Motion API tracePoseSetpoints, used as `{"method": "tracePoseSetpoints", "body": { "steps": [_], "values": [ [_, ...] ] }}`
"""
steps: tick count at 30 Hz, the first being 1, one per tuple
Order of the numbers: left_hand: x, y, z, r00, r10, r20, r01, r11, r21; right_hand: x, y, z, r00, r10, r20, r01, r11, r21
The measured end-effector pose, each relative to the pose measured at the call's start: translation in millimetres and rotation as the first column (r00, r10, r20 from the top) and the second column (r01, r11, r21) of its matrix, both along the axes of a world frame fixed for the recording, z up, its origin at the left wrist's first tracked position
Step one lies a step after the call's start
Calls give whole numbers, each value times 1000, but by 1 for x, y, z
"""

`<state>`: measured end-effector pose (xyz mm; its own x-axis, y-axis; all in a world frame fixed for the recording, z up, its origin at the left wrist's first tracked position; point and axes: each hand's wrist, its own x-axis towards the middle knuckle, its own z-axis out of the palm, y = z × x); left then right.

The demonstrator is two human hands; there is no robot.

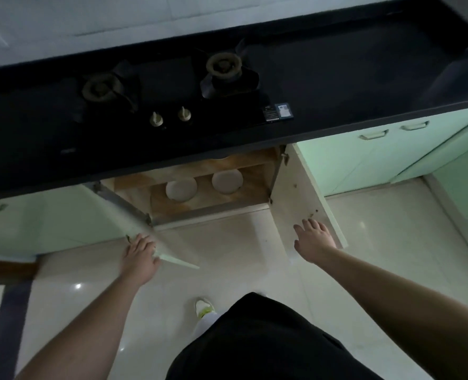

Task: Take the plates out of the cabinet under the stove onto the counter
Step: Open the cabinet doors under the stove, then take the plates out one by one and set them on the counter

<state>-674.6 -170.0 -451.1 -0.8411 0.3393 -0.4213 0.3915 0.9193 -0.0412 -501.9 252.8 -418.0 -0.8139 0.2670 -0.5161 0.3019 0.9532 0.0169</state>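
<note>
The cabinet under the stove stands with both doors swung out. Two white plates rest on its wooden floor: one on the left (181, 190), one further right and back (226, 181). My left hand (141, 255) grips the edge of the left door (134, 226), fingers curled over it. My right hand (313, 239) lies flat, fingers spread, against the inner face of the right door (295, 193). Both hands are well in front of the plates. The black counter (364, 78) carries a two-burner gas stove (172, 89) directly above the cabinet.
Pale green cabinet doors with handles (372, 135) run along the right and left. A glossy tiled floor (227, 256) lies below. My legs in dark clothing and a white shoe (204, 307) stand in front of the opening. A white tiled wall backs the counter.
</note>
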Motion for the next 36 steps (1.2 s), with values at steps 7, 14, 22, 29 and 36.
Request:
{"method": "tracePoseSetpoints", "body": {
  "steps": [7, 14, 22, 29, 36],
  "values": [
    [16, -56, 12, 997, 76, 1, -76, 994, 79, -42, -60, 9, 988, 132, -81, -136, 990, -44],
    [44, -126, 24, 998, 56, 34, -52, 994, -96, -76, -149, 18, 971, 228, -68, -230, 973, -18],
    [48, -195, 25, 994, 101, 30, -99, 993, -58, -96, -247, 27, 953, 288, -90, -292, 956, -40],
    [55, -233, 19, 986, 157, -53, -162, 982, -98, -97, -288, 36, 954, 276, -118, -280, 960, -19],
    [42, -242, 22, 986, 147, -74, -149, 989, -17, -98, -306, 49, 957, 251, -146, -255, 967, -9]
  ]
}}
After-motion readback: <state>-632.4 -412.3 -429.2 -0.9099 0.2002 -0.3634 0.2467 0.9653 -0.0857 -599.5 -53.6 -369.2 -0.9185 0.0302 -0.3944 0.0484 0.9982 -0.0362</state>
